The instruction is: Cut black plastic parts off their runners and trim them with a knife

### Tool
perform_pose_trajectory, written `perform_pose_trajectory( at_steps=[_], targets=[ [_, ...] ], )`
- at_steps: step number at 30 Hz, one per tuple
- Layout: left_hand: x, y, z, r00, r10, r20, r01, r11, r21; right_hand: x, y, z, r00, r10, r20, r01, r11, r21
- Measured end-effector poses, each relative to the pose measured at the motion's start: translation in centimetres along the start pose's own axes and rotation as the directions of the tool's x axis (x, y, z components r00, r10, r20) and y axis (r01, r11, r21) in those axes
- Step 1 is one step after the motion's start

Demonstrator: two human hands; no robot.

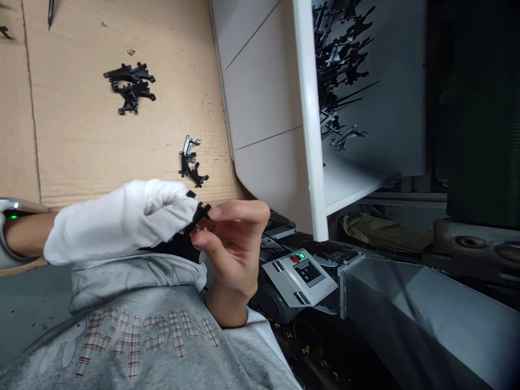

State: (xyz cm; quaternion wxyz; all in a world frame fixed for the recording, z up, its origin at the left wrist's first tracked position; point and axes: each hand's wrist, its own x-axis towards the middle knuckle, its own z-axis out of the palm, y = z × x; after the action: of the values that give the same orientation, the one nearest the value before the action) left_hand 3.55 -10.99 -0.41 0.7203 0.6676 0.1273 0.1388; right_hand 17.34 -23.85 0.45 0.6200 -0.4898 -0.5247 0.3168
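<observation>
Sweatshirt (162, 319) at bottom; gloved left hand (130, 219), bare right hand (238, 249) pinch black bracket (200, 212); loose brackets (130, 93) upper left.

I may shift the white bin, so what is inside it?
The bin holds a tangled pile of black parts, some with thin prongs. The near wall hides part of the inside, and the pile covers whatever is beneath it.
</observation>
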Motion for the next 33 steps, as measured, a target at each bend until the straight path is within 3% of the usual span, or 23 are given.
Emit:
perform_pose_trajectory(
  at_steps=[5, 12, 19, 22, 26, 33],
  targets=[
    [0.3, 0.7, -0.4, 0.999, 0.033, 0.006, -0.033, 0.999, -0.038, -0.6, -0.1, -0.1, 0.998, 0.051, -0.027, -0.052, 0.998, -0.026],
    [-0.1, -1.2, -0.3, 0.998, 0.067, 0.001, -0.067, 0.996, -0.056, -0.7, -0.5, -0.1, 0.996, 0.066, -0.058, -0.07, 0.995, -0.066],
    [0.1, -1.2, -0.5, 1.0, -0.016, 0.005, 0.016, 0.998, -0.062, -0.1, -0.5, 0.2, 0.999, 0.02, -0.047, -0.023, 0.997, -0.076],
    [0.2, -1.2, -0.6, 0.997, -0.059, 0.046, 0.065, 0.986, -0.153, -0.3, -0.5, 0.1, 0.998, 0.009, -0.068, -0.018, 0.99, -0.138],
    [0.1, -1.0, -0.6, 0.983, -0.09, 0.16, 0.133, 0.95, -0.284, -0.7, -0.5, -0.1, 0.986, 0.087, -0.14, -0.12, 0.961, -0.251],
    [-0.1, -0.9, -0.8, 0.97, -0.083, 0.227, 0.154, 0.936, -0.317, -0.4, -1.0, -0.3, 0.991, 0.094, -0.095, -0.108, 0.981, -0.164]
  ],
)
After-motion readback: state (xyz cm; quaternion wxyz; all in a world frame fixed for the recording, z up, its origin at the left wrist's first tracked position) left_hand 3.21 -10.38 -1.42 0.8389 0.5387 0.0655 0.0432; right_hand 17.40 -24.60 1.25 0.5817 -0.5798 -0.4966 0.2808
